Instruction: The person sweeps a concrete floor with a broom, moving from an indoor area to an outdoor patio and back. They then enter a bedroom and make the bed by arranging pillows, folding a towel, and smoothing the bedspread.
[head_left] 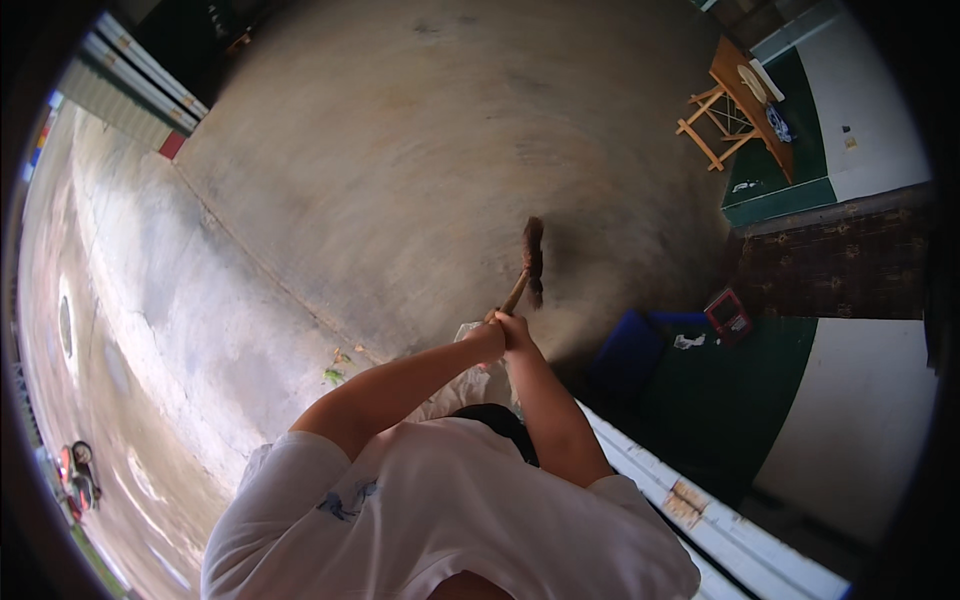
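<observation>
Head-worn fisheye view, facing down, white shirt (470, 500) close, floor (400, 170) farther off

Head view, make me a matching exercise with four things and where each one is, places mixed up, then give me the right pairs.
Things:
1. broom
2. table
3. motorbike
4. leafy bits

Places:
A. near the picture's upper right
B. just left of the left forearm in the picture
C. gripped by the left hand and the right hand
D. by the picture's lower left edge

Right pairs: 1-C, 2-A, 3-D, 4-B
</observation>
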